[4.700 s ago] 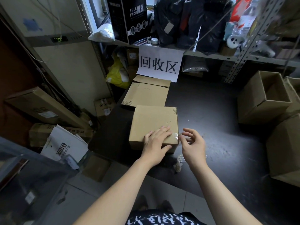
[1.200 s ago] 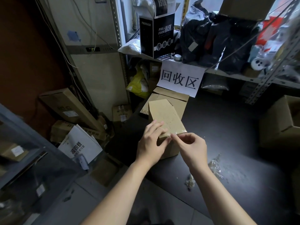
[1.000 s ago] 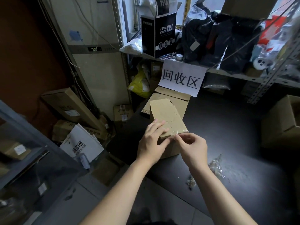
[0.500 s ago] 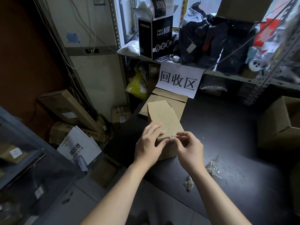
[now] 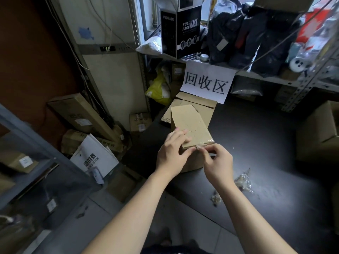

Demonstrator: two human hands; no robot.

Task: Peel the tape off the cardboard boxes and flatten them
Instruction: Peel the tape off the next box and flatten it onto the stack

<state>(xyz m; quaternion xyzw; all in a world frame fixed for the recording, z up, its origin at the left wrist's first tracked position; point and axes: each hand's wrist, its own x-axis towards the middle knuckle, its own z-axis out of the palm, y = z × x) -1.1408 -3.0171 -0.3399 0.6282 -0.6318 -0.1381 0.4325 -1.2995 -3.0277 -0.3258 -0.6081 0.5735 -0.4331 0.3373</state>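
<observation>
Setting: a person's view down their two bare arms to a dark table (image 5: 266,143) in a cluttered storeroom.
Box: a small closed cardboard box (image 5: 190,123) stands on the table near its left edge, straight ahead.
Tape: clear tape (image 5: 206,142) runs shiny along the box's near top edge.
Left hand: the left hand (image 5: 171,154) lies open on the box top, fingers fairly straight and thumb against the near face, probably pressing the box down so it won't slide or lift with the pull.
Right hand: the right hand (image 5: 217,162) is closed in a pinch on the tape's loose end at that near edge, likely to peel it along the seam.
Scraps: crumpled tape scraps (image 5: 243,180) lie on the table to the right, apart from the box.
Flat boxes: flat boxes (image 5: 209,107) lie just behind it, below a paper sign (image 5: 207,82) hung from the shelf, seemingly the collection spot.
Waiting: an open box (image 5: 319,131) sits far right, not yet flattened.
Progress: this box remains taped and unflattened.
</observation>
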